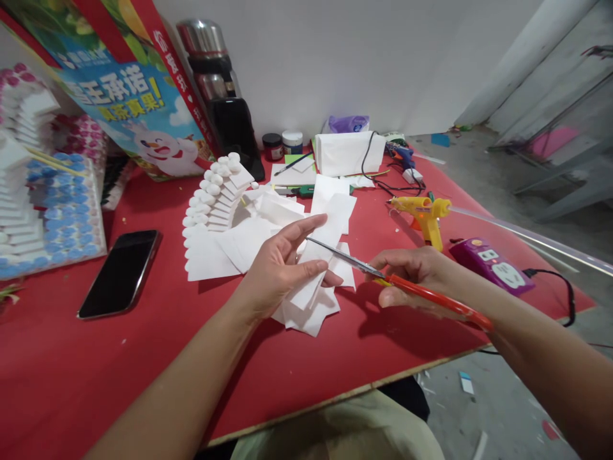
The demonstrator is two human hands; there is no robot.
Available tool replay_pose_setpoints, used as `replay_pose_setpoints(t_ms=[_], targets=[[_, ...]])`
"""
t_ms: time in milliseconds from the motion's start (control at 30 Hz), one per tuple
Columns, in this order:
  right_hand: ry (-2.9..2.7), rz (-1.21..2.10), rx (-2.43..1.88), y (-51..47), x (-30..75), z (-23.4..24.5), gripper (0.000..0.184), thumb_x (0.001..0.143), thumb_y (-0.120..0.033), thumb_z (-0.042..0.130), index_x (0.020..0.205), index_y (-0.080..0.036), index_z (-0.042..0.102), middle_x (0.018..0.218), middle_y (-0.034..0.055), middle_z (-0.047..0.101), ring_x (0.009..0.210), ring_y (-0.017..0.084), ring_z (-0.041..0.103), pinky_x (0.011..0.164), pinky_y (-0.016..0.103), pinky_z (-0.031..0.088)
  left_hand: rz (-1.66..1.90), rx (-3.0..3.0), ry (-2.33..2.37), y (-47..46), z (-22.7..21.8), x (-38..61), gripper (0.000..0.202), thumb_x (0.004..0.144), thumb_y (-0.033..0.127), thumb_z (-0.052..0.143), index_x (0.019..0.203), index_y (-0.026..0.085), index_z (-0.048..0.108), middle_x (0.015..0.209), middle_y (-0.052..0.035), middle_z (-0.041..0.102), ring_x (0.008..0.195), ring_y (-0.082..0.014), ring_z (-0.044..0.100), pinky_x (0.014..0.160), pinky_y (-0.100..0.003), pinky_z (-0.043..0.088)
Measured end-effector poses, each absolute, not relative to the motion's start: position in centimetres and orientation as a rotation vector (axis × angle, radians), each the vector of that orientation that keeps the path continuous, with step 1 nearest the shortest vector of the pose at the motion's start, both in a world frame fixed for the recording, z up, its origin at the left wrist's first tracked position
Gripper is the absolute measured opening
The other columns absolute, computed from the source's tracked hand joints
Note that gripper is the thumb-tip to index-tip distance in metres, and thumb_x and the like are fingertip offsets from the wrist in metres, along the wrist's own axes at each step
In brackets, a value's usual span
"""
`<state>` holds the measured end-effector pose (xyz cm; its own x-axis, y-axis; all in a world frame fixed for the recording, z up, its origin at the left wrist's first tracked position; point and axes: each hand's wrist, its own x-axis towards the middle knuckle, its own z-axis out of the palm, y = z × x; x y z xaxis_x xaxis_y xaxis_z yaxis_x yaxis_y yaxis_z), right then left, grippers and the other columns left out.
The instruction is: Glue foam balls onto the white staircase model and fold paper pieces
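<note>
My left hand [280, 268] pinches a strip of white foam sheet [330, 230] and holds it up above the red table [143, 345]. My right hand [416, 271] grips red-handled scissors [383, 275], whose metal blades point left and touch the strip by my left fingers. Several more cut white pieces [311, 313] lie in a pile beneath both hands. A white stepped foam model with round beads [215, 191] stands just behind the pile.
A black phone [119, 271] lies at the left. A yellow glue gun [424, 214] and a purple power strip [493, 265] sit to the right. A thermos [215, 83], paint jars [282, 144], a tissue pack [349, 153] and a colourful box [119, 83] line the back. The table's edge runs close to me.
</note>
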<state>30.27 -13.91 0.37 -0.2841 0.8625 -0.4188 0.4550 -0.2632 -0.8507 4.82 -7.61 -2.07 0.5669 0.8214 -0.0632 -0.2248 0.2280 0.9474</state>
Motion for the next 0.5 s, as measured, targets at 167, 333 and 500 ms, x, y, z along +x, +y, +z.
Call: replay_pose_setpoints(t_ms=[167,333,500], targets=[[-1.668,1.53,-1.646,-14.4,30.4,0.4,0.039,0.08,-0.052,0.082,0.099,-0.02,0.068,0.065,-0.0039,0.061,0.055,0.01,0.047,0.052,0.024,0.032,0.806,1.12,0.702,-7.5,-2.1,4.7,0.061,0.079,0.018,0.084,0.137,0.029,0.065,0.167,-0.0074,0.039,0.074,-0.0178,0.079,0.073,-0.037,0.069],[-1.879,1.017,-1.999,-14.9,30.8,0.9,0.042,0.089,-0.065,0.066,0.092,-0.023,0.065,0.064,0.0,0.059,0.056,0.016,0.051,0.053,0.029,0.033,0.969,1.163,0.938,-6.9,-2.4,4.3,0.056,0.081,0.023,0.082,0.134,0.021,0.065,0.104,-0.0083,0.079,0.08,-0.0235,0.079,0.072,-0.034,0.066],[-2.005,0.291,-2.627,-13.3,30.4,0.2,0.031,0.096,-0.049,0.054,0.098,-0.019,0.062,0.079,0.0129,0.07,0.074,0.031,0.067,0.056,0.033,0.032,1.098,1.164,1.184,-6.1,-3.1,4.0,0.047,0.082,0.031,0.08,0.125,0.02,0.067,0.077,-0.0044,0.076,0.076,-0.0255,0.078,0.072,-0.04,0.066]])
